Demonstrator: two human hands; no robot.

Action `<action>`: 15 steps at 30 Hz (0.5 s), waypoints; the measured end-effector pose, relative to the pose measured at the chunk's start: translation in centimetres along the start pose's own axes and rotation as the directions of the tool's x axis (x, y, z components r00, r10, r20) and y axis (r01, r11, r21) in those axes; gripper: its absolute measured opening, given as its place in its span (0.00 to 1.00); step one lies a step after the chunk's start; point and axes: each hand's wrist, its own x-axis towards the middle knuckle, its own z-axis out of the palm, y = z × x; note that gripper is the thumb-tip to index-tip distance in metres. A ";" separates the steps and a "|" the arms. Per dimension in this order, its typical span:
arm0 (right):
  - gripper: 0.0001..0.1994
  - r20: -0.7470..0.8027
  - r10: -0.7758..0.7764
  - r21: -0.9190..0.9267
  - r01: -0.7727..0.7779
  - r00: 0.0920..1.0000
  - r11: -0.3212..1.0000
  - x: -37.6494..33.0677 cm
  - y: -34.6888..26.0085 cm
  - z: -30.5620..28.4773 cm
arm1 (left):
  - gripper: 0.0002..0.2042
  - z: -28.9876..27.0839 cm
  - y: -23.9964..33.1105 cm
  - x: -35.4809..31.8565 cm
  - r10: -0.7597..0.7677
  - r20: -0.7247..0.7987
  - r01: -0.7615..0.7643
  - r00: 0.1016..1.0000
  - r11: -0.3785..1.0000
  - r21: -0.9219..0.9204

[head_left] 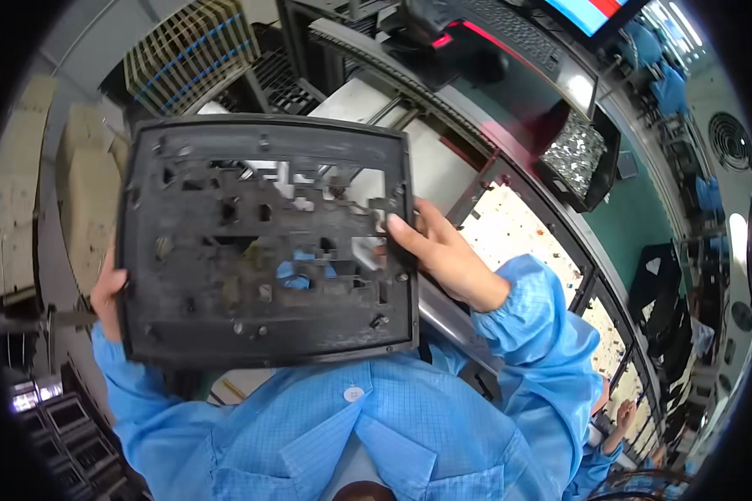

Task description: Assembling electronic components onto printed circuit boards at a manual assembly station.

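A black rectangular fixture frame [200,313] is held up in front of my chest, its plate pierced by many odd-shaped cutouts. Through these openings parts of the conveyor and my blue sleeve show. My left hand [109,288] grips the frame's left edge; most of its fingers are hidden behind. My right hand [447,255] is closed on the right edge, with the thumb on the front face. Small screws or clips are set around the rim. No circuit board shows in the frame.
A conveyor [368,100] runs behind the frame. Right of it, pale boards in dark frames [518,225] sit in a row. A black bin of small shiny parts [578,154] stands by a keyboard [510,37]. Stacked slatted trays [192,54] are far left; a co-worker's hand [624,415] shows lower right.
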 end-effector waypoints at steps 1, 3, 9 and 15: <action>0.29 -0.091 -0.039 0.096 0.048 0.995 0.994 -0.6 0.3 -1.0 | 0.37 0.9 0.0 3.6 -0.035 0.114 0.025 0.993 0.996 0.089; 0.31 -0.182 -0.060 0.212 0.099 0.981 0.972 -0.7 1.4 -3.2 | 0.33 2.6 -0.3 10.3 -0.170 0.208 0.156 0.963 0.984 0.083; 0.33 -0.325 0.029 0.267 0.063 0.945 0.962 0.5 -1.1 -5.2 | 0.21 5.5 -4.1 28.5 -0.488 0.295 0.378 0.822 0.854 0.359; 0.25 -0.358 0.102 0.418 0.062 0.928 0.906 5.0 0.9 -8.4 | 0.14 9.2 -8.5 37.1 -0.503 0.207 0.381 0.839 0.815 0.437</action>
